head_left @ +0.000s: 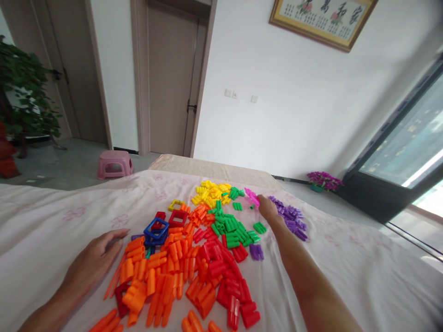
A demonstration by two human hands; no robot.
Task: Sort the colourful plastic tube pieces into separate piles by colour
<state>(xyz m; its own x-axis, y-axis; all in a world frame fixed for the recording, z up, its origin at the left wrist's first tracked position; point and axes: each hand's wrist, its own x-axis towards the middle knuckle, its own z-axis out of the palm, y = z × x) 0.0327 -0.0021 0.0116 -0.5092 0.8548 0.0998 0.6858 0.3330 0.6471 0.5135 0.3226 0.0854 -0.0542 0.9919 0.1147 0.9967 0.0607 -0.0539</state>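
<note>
My left hand (95, 258) lies open on the white sheet with its fingers stretched out, left of the orange plastic building blocks (175, 251). It holds nothing. My right hand (268, 208) reaches far over the spread of blocks, fingers closed at a pink building block (252, 197); the fingertips are partly hidden. Purple blocks (292, 216) lie just right of that hand. Green blocks (231, 228) and yellow blocks (212, 192) are heaped to its left. Nearer to me is a pile of red blocks (228, 272).
Blue square frames (156, 230), a red square frame (178, 218) and a yellow one (176, 204) sit beside the orange pile. A single purple block (256, 251) lies by the red ones. Beyond the sheet (332, 276) stand a pink stool (115, 164) and a flower pot (317, 188).
</note>
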